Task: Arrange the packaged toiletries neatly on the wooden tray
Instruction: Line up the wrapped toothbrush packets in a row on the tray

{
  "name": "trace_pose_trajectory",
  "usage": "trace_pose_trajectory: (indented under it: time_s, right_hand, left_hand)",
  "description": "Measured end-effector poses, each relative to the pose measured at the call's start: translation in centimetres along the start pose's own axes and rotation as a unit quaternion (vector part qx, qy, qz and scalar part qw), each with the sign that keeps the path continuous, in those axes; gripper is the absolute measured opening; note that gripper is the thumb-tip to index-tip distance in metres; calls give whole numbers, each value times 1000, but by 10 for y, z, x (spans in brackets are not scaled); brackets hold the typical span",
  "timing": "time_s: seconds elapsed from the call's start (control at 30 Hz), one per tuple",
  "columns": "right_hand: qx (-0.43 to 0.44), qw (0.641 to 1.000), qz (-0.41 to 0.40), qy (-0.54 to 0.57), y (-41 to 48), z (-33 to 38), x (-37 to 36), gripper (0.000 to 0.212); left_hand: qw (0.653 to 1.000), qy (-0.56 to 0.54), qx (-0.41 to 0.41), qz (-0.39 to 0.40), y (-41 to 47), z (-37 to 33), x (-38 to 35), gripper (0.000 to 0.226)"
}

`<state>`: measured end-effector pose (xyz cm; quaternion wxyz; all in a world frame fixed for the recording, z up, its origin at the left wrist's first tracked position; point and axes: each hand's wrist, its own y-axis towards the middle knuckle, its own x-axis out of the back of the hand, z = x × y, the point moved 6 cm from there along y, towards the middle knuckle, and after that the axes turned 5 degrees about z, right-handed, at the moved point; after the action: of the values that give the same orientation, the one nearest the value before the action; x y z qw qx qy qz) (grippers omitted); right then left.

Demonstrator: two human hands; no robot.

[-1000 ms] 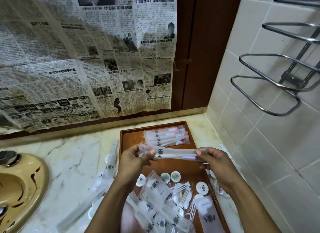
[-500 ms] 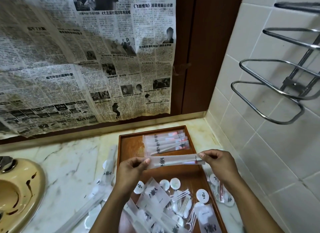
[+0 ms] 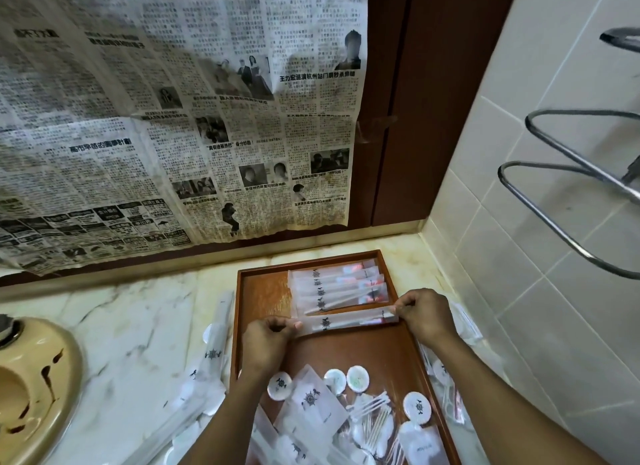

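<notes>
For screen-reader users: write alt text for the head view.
Left hand and right hand pinch the ends of a long toiletry packet over a wooden tray, beside a neat row of packets; loose packets clutter its near end.

Both forearms reach forward. The left hand (image 3: 266,340) and the right hand (image 3: 427,317), knuckles up, each pinch one end of the same packet (image 3: 346,321) with curled fingers.

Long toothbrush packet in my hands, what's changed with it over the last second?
The long toothbrush packet was slack and held up over the wooden tray. It is now pulled straight and brought down by the near edge of the row of packets. The left hand and right hand still pinch its ends. The row and the loose round packets have not moved.
</notes>
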<state>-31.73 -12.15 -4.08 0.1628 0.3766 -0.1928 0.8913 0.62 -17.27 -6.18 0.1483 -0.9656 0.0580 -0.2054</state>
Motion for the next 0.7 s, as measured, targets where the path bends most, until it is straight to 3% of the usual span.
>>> trace_pose_trajectory:
  time_s: [0.1,0.7]
  right_hand:
    - [5,999,2,-42,15,-1,-6,31]
    - [27,997,-21,-75,41,6,-8,18]
  left_hand:
    - [1000,28,1,4,12,5,-3,11]
    - [996,82,20,-24,32,10,-6,20]
